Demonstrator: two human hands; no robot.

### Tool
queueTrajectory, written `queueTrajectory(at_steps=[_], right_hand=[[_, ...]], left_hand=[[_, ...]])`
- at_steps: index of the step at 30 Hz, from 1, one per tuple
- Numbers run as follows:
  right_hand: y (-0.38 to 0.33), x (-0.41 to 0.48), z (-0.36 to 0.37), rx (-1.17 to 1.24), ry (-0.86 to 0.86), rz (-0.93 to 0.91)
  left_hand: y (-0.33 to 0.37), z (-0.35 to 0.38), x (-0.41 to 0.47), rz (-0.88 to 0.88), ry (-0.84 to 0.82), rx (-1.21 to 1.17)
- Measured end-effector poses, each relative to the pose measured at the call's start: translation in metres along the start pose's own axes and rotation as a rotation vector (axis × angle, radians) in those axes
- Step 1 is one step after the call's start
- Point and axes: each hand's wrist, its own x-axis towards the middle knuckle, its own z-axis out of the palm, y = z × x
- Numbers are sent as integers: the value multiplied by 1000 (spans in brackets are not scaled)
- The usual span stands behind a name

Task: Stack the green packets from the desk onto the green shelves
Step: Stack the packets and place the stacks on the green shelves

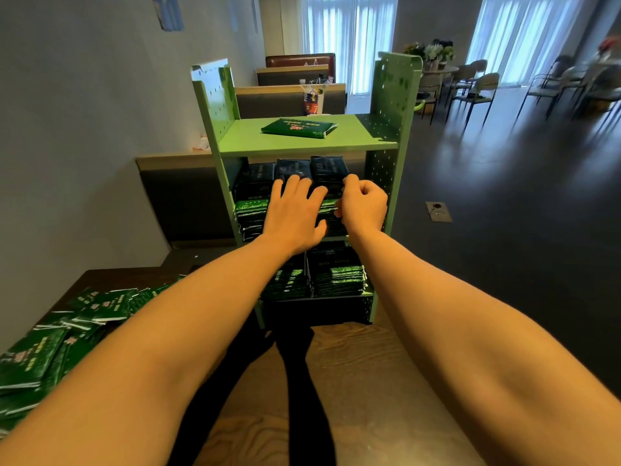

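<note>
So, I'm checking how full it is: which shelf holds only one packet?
The top shelf: one green packet lies alone on it, while the middle shelf and bottom shelf hold tight stacks.

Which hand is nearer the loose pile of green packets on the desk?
Left. The left hand lies on the middle-shelf stacks, up and right of the pile; the right hand sits further right.

My left hand (294,215) is covering the middle-shelf packets (252,213); my curled right hand (364,208) is hiding its grip; the desk pile (50,351) is running off the left edge.
</note>
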Motion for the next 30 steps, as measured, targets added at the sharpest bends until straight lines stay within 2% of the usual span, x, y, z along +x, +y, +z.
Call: queueTrajectory(at_steps=[2,4,6,10,18,25,30], right_hand=[[3,-14,2,19,-10,35],[12,-29,6,34,-18,80],[22,-49,13,39,-23,110],[50,-93,40,-47,-95,150],[174,-187,128,-176,-368,94],[300,-259,183,-251,-572,-40],[335,-316,201,-356,-645,-193]], left_hand=[[-9,-5,-13,47,175,-48],[-20,-11,-29,87,260,-90],[-31,-18,-50,70,247,-146],[-55,-21,-104,-143,89,-275],[-118,59,-259,-376,-90,-191],[-159,152,-395,-532,-80,-180],[-182,160,-470,-596,29,-139]])
